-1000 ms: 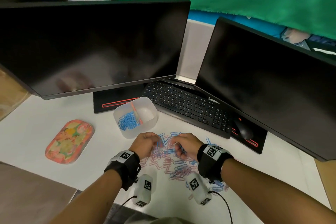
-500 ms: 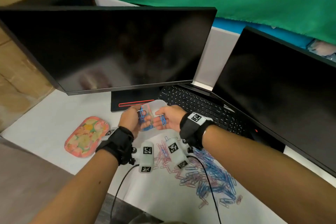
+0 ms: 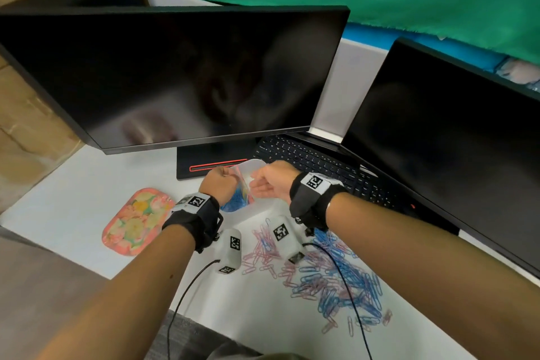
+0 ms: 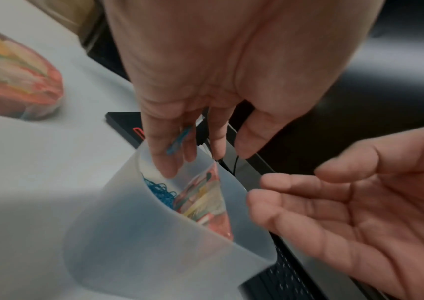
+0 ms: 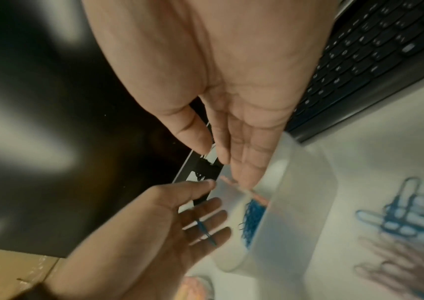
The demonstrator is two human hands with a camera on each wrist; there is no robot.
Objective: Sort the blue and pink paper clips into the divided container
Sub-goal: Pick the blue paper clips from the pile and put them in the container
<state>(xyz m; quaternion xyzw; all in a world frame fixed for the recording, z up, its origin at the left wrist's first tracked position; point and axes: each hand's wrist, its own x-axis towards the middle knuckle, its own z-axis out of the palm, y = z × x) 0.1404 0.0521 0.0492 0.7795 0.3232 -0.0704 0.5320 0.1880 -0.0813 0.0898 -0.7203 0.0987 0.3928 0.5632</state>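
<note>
The translucent divided container (image 3: 253,165) stands in front of the left monitor's base. Blue clips (image 4: 162,192) fill its left compartment, beside a pink patterned divider (image 4: 205,203). My left hand (image 4: 192,154) hangs over that compartment with its fingers stretched downward, and one blue paper clip (image 4: 179,140) lies loose against them; the same clip (image 5: 205,231) shows across those fingers in the right wrist view. My right hand (image 5: 231,162) is held flat over the container's right side, palm bare, holding nothing. The mixed pile of blue and pink clips (image 3: 330,280) lies on the table nearer me.
Two dark monitors stand behind, with the left monitor's base (image 3: 210,168) and a black keyboard (image 3: 315,161) just past the container. A floral oval tray (image 3: 137,221) lies to the left. White sensor boxes and cables hang under my wrists over the pile.
Both hands rose from the pile and carried blue clips to the container. Their fingers have since spread; the right hand's clip is gone and the left's lies loose.
</note>
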